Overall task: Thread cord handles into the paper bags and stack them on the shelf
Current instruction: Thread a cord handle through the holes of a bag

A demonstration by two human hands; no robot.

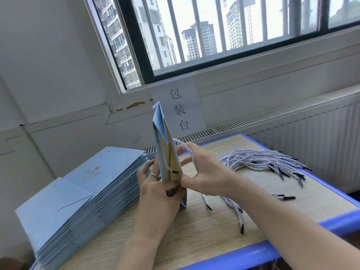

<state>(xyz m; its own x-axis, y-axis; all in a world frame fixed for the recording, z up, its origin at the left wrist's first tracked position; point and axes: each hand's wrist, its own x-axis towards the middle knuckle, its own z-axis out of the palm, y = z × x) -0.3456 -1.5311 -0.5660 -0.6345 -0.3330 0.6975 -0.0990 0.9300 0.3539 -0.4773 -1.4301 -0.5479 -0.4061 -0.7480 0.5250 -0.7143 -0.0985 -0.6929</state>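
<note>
Paper-light and easily creased, the blue bag (159, 123) stands on edge, centred on the table (214, 221). My left hand (155, 191) grips its near side. My right hand (204, 172) pinches the limp cord (191, 153), other fingers spread. I'd hold the stiffer folded rim.

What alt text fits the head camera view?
The left hand holds a light blue paper bag upright on a table; the right hand holds a white cord looped from it. A stack of flat bags lies left, loose cords right.

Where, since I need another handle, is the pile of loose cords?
Head view: the pile of loose cords lies on the table at far right, beyond the right hand.
</note>
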